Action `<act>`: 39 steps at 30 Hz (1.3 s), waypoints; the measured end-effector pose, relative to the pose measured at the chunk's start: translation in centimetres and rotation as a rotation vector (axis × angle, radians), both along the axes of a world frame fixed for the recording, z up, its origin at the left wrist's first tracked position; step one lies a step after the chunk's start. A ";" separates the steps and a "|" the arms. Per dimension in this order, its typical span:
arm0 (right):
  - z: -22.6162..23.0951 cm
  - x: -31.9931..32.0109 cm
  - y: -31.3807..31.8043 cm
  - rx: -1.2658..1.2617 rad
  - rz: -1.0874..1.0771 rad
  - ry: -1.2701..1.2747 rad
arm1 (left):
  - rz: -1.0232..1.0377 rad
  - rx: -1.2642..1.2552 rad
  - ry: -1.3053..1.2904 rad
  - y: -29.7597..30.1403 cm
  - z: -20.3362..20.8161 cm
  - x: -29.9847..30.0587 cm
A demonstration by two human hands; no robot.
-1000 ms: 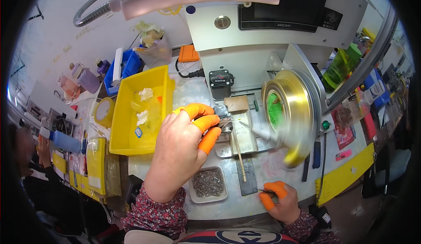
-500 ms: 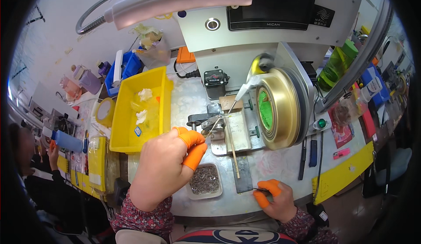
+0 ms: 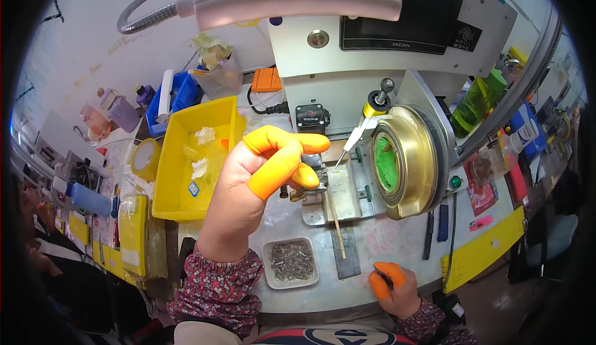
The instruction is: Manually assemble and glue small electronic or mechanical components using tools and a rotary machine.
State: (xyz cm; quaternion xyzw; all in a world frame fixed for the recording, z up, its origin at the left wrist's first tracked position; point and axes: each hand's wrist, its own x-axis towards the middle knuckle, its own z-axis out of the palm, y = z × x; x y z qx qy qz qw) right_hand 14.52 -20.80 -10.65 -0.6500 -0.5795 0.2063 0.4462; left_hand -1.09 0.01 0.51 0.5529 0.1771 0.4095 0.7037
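My left hand, in orange finger covers, is raised in front of the small metal clamp on the machine. Its thumb and fingers are drawn together; whatever sits between them is too small to make out. My right hand, also in orange covers, rests low at the bench's front edge, closed on dark tweezers. Above a pale block, a white-handled tool with a thin tip points down. A thin wooden stick runs from the block over a dark flat strip.
Close below my left hand stands a white dish of small metal pieces. A yellow bin is at the left. Right of the block is a gold reel; overhead hangs a pink lamp. Another person sits far left.
My left hand has moved up and slightly right, its fingers now over the clamp. The white-handled tool, blurred before, now shows sharply. My right hand has shifted slightly right and down, still holding the tweezers.
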 end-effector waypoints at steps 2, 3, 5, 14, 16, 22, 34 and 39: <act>-0.2 -0.1 -0.6 -0.011 -0.013 0.038 | -0.013 -0.003 -0.017 0.2 -0.1 0.0; -0.2 -0.2 -0.8 -0.018 -0.024 0.080 | -0.023 -0.003 -0.030 0.2 -0.2 0.0; 1.2 -0.4 -0.4 -0.015 0.020 0.112 | -0.005 0.050 -0.015 0.4 -0.6 0.3; 9.0 -2.8 4.8 -0.095 0.274 0.811 | 0.084 0.223 0.081 -0.2 0.0 0.7; 8.9 -3.3 6.0 -0.145 0.325 0.982 | 0.081 0.225 0.083 -0.2 0.1 0.7; 7.7 -4.8 7.9 -0.383 0.318 1.224 | 0.045 0.210 0.034 -0.1 -0.3 0.4; 6.5 -3.2 10.2 -0.365 0.221 1.524 | 0.033 0.250 0.006 -0.5 -0.2 0.6; 6.8 -2.9 11.0 -0.379 0.267 1.595 | 0.022 0.295 0.032 -0.8 0.2 0.4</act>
